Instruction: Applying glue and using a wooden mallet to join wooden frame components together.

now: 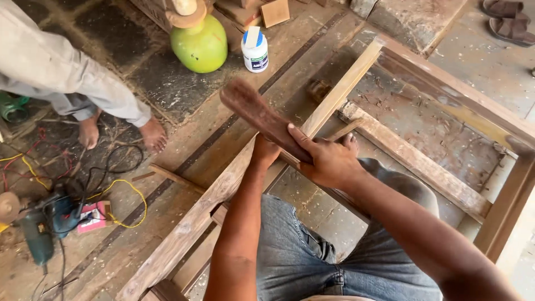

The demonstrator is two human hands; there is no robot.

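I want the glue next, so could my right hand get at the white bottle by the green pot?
Probably not now: the right hand grips the dark wooden piece, and the white bottle stands well beyond it.

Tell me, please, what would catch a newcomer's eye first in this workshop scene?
At centre, the right hand and left hand grip a dark wooden block above a long wooden frame lying on the floor. Behind it, at top, stands a bright green pot beside a white glue bottle; a power drill lies lower left.

Glue bottle (255, 51) right of gourd (199, 44) — drill (39, 228) far left.
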